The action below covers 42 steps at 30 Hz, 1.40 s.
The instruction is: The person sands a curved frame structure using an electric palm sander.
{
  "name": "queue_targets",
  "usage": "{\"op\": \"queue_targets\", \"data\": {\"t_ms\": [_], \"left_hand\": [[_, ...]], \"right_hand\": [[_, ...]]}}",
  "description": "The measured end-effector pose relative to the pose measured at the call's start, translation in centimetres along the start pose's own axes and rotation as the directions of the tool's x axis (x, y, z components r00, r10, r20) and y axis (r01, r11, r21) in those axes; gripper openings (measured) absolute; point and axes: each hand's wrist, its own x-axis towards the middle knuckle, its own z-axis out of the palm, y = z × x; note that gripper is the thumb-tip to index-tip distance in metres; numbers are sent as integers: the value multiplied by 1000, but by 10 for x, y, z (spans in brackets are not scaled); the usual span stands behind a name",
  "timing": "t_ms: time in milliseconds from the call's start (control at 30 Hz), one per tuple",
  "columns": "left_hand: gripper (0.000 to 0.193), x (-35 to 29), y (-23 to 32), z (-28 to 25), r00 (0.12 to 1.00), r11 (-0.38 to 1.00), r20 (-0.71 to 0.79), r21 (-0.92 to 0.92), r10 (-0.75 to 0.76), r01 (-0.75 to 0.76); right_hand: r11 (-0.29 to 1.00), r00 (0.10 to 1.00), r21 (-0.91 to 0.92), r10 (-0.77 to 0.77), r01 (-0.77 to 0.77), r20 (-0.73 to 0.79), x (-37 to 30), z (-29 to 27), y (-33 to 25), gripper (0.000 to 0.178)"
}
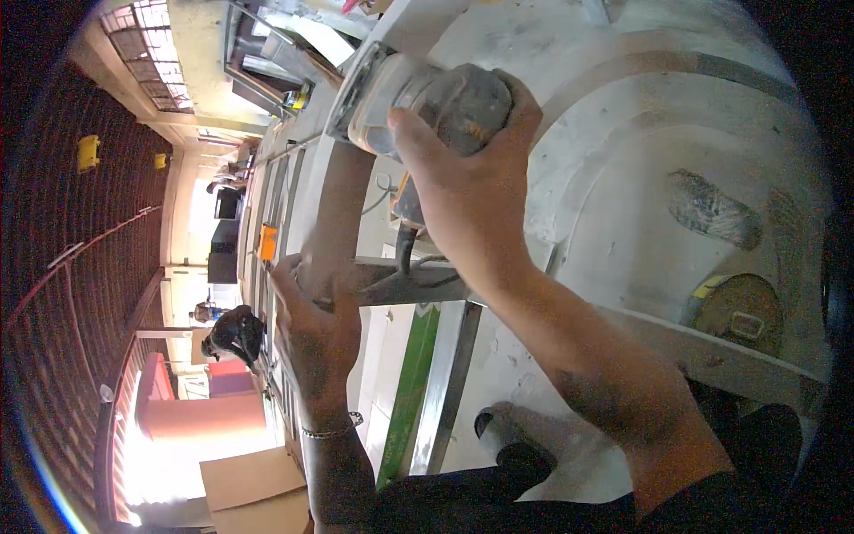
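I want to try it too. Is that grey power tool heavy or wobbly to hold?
Probably heavy for its size: the right hand wraps the whole chunky grey power tool. It looks stiff and dusty, maybe slippery. The left hand grips the metal bar, likely steadying it.

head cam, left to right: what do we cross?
Dark brick wall with yellow fixtures → brown cardboard sheet → left hand gripping a grey metal bar → right hand on a dusty grey power tool → large white curved tank surface → round brown disc with yellow tape.
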Motion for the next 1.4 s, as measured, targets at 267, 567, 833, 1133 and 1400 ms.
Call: {"op": "queue_targets", "data": {"t_ms": [267, 567, 833, 1133, 1400], "left_hand": [[59, 1, -7, 3, 1000, 999, -11, 21, 27, -27], [61, 2, -8, 2, 1000, 1000, 10, -11, 10, -10], [60, 1, 4, -1, 998, 998, 34, 9, -61, 60], [58, 2, -3, -1, 999, 998, 23, 51, -42, 41], [56, 1, 2, 1, 1000, 1000, 24, 21, -14, 14]], "right_hand": [[993, 994, -60, 103, -101, 36, -26, 0, 2, 98], [992, 999, -120, 43, -40, 18, -12, -1, -3, 80], [992, 999, -127, -2, 9, 50, -24, 1, 6, 86], [958, 986, -246, -161, 145, -44, 1, 6, 6, 77], [967, 968, -191, -200, 169, -154, 42, 3, 15, 77]]}}
